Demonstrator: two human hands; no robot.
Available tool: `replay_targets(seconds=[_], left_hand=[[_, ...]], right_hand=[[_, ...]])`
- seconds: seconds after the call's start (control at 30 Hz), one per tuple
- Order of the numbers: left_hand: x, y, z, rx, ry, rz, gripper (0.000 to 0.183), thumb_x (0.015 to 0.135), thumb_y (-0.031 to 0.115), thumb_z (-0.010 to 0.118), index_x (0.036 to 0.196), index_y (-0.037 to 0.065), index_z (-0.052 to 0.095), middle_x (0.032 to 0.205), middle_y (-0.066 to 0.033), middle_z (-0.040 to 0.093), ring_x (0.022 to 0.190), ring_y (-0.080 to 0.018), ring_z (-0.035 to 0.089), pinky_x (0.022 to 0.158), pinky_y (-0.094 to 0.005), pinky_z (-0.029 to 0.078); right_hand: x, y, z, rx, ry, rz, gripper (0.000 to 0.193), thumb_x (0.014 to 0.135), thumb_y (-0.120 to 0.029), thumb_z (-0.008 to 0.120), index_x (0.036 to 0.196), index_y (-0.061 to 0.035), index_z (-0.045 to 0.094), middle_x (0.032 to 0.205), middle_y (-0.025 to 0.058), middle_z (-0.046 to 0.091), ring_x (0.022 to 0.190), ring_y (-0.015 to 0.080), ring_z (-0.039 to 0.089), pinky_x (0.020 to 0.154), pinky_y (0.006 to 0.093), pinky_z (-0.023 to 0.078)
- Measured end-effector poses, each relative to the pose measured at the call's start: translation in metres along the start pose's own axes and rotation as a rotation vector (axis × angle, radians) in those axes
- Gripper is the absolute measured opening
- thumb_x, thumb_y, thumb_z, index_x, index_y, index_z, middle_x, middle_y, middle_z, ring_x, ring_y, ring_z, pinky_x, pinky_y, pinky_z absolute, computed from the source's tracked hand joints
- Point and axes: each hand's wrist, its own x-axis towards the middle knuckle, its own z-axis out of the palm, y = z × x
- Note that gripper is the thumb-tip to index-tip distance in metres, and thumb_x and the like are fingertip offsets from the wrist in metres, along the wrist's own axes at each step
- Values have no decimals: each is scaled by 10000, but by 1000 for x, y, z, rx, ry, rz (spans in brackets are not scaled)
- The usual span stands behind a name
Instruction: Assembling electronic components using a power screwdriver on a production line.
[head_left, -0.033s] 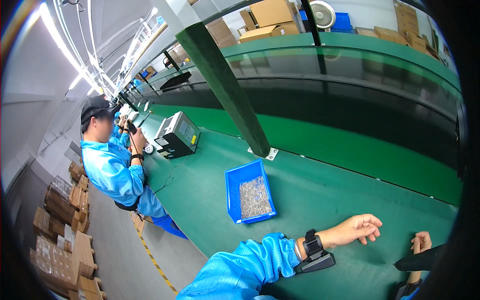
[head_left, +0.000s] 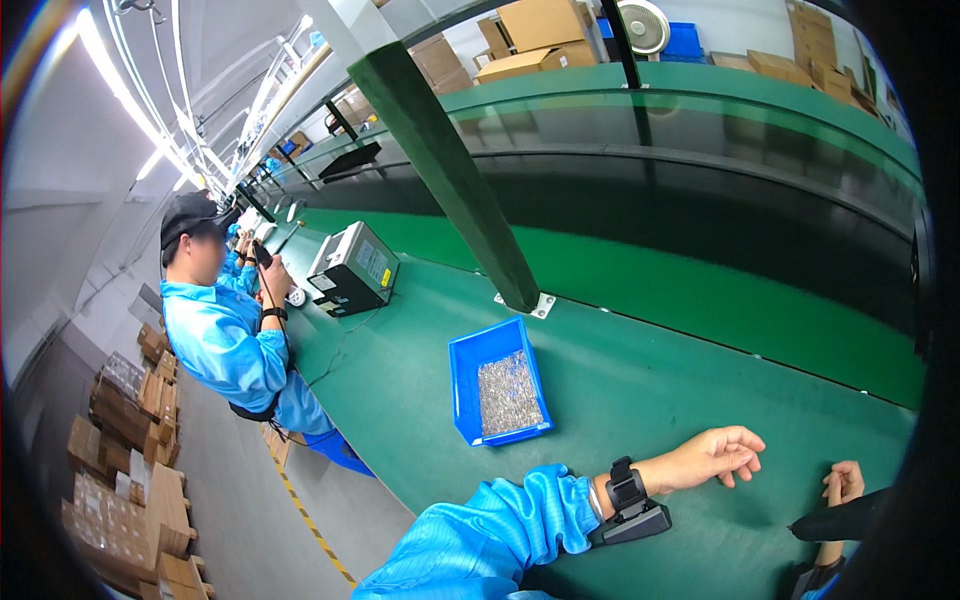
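The left hand (head_left: 705, 460) is at the near right part of the green table (head_left: 620, 380), with its fingers pointing to the right. The fingers are loosely bent, so the hand is about half open, and it looks empty. It is above the table or lightly on it; I cannot tell which. Around its wrist is a black strap (head_left: 627, 487), with a flat black device (head_left: 638, 524) on the near side, and a blue sleeve (head_left: 500, 525) covers the forearm.

The right hand (head_left: 845, 482) is farther to the right, near the edge of the view. Its fingers are curled inward, and a dark object (head_left: 840, 518) hides a part of its forearm. How far this hand is open, and whether it holds something, I cannot tell. The two hands are apart, with table surface between them.

The blue bin (head_left: 490, 347) stands on the table to the left of the left hand and a little farther away, apart from both hands. Small silvery pieces (head_left: 510, 395) cover its bottom. Farther to the left, a boxy machine (head_left: 355, 270) stands on the table, and beside it a co-worker (head_left: 220, 330) in blue holds a dark object.
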Motion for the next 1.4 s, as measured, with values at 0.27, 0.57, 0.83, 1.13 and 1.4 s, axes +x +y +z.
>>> replay_targets(seconds=[0.27,0.57,0.83,1.13,1.4], left_hand=[[6,3,-3,-26,10,1,290,894,214,443,1116,27,437,954,-55,537,843,-108,523,682,-232,450],[5,-1,-4,-41,6,10,305,894,233,440,1115,23,429,943,-65,533,831,-112,523,678,-240,449],[4,0,-3,-38,12,-9,307,894,217,439,1129,20,423,955,-66,531,835,-115,522,680,-241,449],[4,0,-3,-35,4,5,307,896,225,439,1129,26,425,958,-62,529,838,-114,519,681,-239,446],[4,-2,-4,-30,6,3,307,897,230,438,1129,30,427,954,-58,528,840,-113,518,680,-238,444]], right_hand=[[4,-4,-5,-43,-33,19,82,835,-112,488,887,-48,485,702,-6,449,601,42,416,469,167,305],[-2,-9,-5,-85,-7,106,72,851,-107,454,895,-54,476,756,-10,421,658,42,417,507,161,306],[-5,-5,-6,-96,2,102,59,849,-104,454,869,-53,477,755,-10,421,641,40,407,493,163,293],[-3,-18,3,-100,40,104,67,849,-116,463,853,-51,479,691,-15,419,572,31,379,485,161,275],[-1,-19,6,-71,26,79,75,849,-125,465,831,-52,470,674,-12,422,562,33,369,480,164,269]])
